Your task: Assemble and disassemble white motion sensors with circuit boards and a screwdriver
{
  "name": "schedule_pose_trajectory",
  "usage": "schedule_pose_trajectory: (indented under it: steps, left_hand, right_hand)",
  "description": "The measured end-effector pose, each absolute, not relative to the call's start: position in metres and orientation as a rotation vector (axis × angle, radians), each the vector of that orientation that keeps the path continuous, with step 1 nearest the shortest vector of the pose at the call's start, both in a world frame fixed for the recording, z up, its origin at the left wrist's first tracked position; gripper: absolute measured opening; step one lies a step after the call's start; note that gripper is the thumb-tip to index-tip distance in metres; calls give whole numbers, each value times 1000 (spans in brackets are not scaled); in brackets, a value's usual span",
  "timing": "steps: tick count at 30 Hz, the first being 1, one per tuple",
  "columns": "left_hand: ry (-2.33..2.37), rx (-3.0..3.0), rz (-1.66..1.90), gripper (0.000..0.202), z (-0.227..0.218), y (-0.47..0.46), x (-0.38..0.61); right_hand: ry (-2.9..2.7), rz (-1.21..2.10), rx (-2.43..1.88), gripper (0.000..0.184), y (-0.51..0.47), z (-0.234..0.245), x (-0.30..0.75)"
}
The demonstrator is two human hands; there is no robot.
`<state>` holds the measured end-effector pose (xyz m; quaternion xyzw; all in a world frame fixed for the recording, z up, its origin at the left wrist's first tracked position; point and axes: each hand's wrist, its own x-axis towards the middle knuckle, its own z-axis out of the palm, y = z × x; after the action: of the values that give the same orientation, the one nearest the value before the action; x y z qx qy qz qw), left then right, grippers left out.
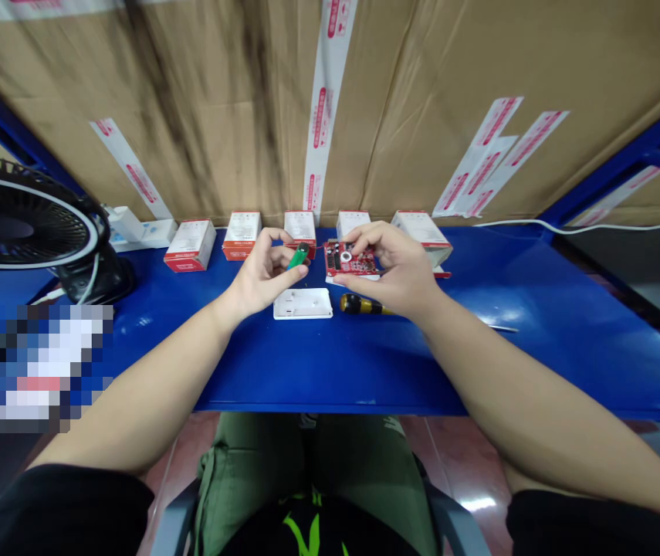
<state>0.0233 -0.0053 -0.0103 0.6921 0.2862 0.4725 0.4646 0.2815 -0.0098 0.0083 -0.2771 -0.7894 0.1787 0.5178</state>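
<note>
My left hand (263, 272) pinches a small green cylindrical part (298, 256) between thumb and fingers, held above the blue table (318, 363). My right hand (396, 266) grips a red circuit board (351, 259) by its right side, just right of the green part; thin wires seem to run between the two. Under both hands lies a white plastic cover (302, 303), flat on the table. Beside it, below my right hand, rests a screwdriver with a yellow and black handle (361, 306).
A row of small red and white boxes (191, 245) lines the back of the table against a cardboard wall. A black desk fan (22, 228) stands at the left, with a white power strip (138, 230) behind it. A white cable (596, 227) runs at the right.
</note>
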Motion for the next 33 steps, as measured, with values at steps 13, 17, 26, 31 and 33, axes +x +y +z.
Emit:
schedule_pose_trajectory:
  steps: [13, 17, 26, 31, 33]
  left_hand:
    - [660, 1388, 995, 45, -7, -11, 26]
    - [676, 1443, 1025, 39, -7, -11, 25]
    - [709, 1499, 1088, 40, -7, -10, 27]
    - [719, 1440, 1075, 37, -1, -14, 29]
    - [709, 1407, 1054, 34, 1, -15, 29]
  right_hand:
    - [-2008, 234, -665, 32, -9, 4, 279]
    - [-2028, 232, -667, 31, -9, 4, 279]
    - [-2087, 184, -624, 28, -9, 3, 280]
    - [-2120, 183, -675, 31, -9, 2, 281]
    - [-2125, 180, -681, 32, -9, 2, 281]
